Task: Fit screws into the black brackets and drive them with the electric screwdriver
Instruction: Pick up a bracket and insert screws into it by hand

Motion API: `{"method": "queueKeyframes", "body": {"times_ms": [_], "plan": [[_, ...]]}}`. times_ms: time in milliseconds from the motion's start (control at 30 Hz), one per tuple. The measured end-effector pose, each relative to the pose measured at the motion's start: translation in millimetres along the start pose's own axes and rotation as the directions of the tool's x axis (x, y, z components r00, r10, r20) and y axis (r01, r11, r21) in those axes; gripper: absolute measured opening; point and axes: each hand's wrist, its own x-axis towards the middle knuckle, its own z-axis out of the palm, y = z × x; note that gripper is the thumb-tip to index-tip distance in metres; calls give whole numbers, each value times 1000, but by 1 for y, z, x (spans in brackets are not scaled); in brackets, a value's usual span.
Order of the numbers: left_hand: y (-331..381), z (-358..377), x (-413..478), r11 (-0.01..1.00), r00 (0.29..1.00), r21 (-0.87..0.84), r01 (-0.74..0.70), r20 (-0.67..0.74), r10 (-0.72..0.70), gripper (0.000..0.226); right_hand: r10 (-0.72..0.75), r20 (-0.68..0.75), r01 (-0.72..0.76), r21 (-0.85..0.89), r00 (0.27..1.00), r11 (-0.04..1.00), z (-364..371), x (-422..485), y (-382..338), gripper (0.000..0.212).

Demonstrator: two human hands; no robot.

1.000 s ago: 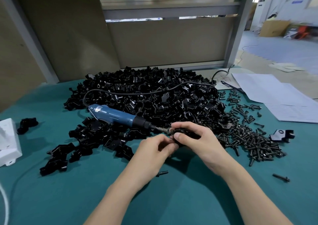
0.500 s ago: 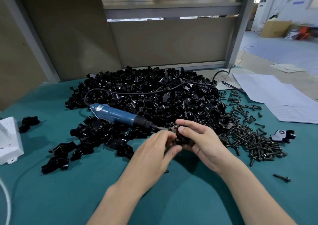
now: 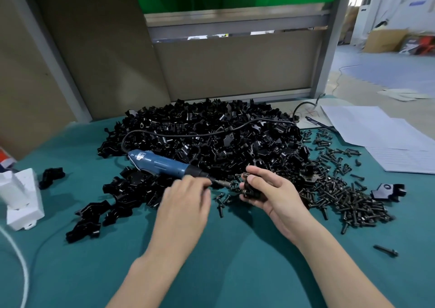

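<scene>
A big heap of black brackets (image 3: 211,138) covers the middle of the green table (image 3: 235,272). The blue electric screwdriver (image 3: 162,164) lies on the heap's front edge, its bit pointing right. My right hand (image 3: 270,197) holds one black bracket (image 3: 250,191) with a screw in it, thumb on top, close to the bit's tip. My left hand (image 3: 186,204) is blurred, fingers loosely extended, just in front of the screwdriver's black nose, holding nothing. A spread of dark screws (image 3: 343,194) lies to the right.
A white plastic part (image 3: 21,197) and a white cable stand at the left edge. Papers (image 3: 381,138) lie at the back right. A lone bracket (image 3: 388,191) and a single screw (image 3: 386,251) sit right. The screwdriver's cord (image 3: 188,132) loops over the heap.
My left hand has let go of the bracket and moved left toward the screwdriver. My right hand keeps the bracket and has lifted it slightly.
</scene>
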Motion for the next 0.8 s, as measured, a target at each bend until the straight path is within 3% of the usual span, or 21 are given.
{"method": "queueKeyframes", "body": {"times_ms": [67, 100, 167, 333, 433, 533, 700, 800], "plan": [[-15, -8, 19, 931, 940, -216, 294, -112, -323, 27, 5, 6, -5, 1, 1000, 1000, 0, 0, 0, 19], [-26, -11, 31, 879, 894, -235, 415, -73, -442, 30, 7, 10, -7, -4, 1000, 1000, 0, 0, 0, 19], [-45, -19, 56, 813, 820, -107, 573, 54, -570, 34, 5, 18, -5, -20, 1000, 1000, 0, 0, 1, 19], [-57, -29, 115, 709, 648, 287, 644, 287, -705, 53, 2, 36, 0, -39, 999, 999, -1, 0, 3, 19], [-54, -27, 132, 656, 557, 351, 668, 348, -754, 56, 7, 39, -5, -37, 999, 999, -1, 1, 2, 19], [-46, -17, 139, 568, 428, 217, 794, 464, -776, 53, 8, 28, -7, -34, 1000, 999, -2, 1, 1, 17], [-60, -2, 132, 379, 427, -197, 904, 451, -783, 21, 8, 27, -8, 7, 1000, 1000, -2, 1, -1, 19], [-68, -2, 127, 319, 478, -399, 860, 411, -776, 22, 14, 20, -15, 36, 1000, 999, 0, 2, -1, 19]]}}
